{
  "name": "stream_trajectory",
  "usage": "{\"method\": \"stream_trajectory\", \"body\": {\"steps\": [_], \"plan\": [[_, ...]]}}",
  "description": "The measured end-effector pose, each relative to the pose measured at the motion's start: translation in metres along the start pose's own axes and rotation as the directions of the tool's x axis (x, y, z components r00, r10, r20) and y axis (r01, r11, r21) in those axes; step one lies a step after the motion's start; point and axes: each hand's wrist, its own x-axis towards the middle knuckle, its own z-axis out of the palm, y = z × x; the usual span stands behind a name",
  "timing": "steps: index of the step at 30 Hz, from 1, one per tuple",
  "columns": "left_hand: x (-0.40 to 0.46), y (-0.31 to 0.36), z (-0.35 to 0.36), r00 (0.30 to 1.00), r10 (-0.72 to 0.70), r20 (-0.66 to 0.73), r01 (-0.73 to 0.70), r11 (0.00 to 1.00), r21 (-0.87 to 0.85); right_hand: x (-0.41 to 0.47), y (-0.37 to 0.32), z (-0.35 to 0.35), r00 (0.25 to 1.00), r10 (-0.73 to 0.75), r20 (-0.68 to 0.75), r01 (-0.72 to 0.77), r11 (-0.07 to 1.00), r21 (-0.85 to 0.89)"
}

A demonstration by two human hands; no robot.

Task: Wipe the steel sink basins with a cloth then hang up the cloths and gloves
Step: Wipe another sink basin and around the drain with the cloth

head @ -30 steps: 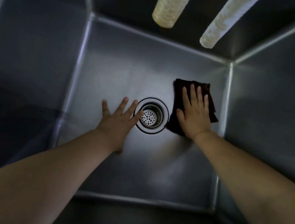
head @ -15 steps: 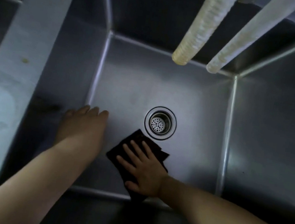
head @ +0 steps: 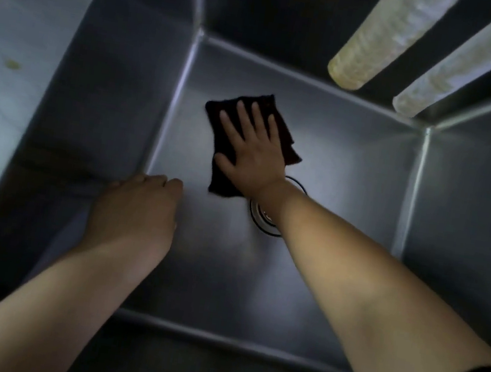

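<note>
Deep square basin [head: 348,184] in brushed steel, dull sheen, sharp welded corners. On its floor lies a dark, soft-looking cloth [head: 231,139], folded roughly rectangular, just beyond the round drain [head: 262,216], which the right forearm half hides. The right hand [head: 250,152] lies flat on the cloth, fingers straight and spread, pressing it down. The left hand [head: 136,211] sits by the left wall, fingers bent downward, nothing in it. Two pale ribbed hoses [head: 382,34] hang over the back.
</note>
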Motion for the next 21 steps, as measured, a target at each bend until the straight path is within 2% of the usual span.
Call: {"method": "stream_trajectory", "body": {"steps": [4,9,14,17,21], "plan": [[-0.001,0.002,0.000,0.999,0.025,0.021,-0.026,1.000,0.015,-0.001,0.041,-0.005,0.992,0.122,0.010,-0.122,0.992,-0.023],[0.000,0.003,-0.003,0.998,0.029,0.047,-0.028,1.000,-0.006,-0.056,0.084,-0.005,0.962,0.271,0.024,-0.270,0.963,-0.022],[-0.003,0.004,-0.008,0.996,0.070,0.055,-0.069,0.997,-0.016,-0.140,0.078,-0.003,0.924,0.378,0.060,-0.378,0.926,-0.008],[-0.002,0.006,-0.011,0.995,0.068,0.073,-0.068,0.998,0.006,-0.192,0.052,0.004,0.947,0.310,0.085,-0.312,0.950,0.008],[-0.002,0.007,-0.011,0.993,0.081,0.088,-0.084,0.996,0.021,-0.227,0.003,0.012,0.989,0.064,0.137,-0.060,0.998,-0.028]]}}
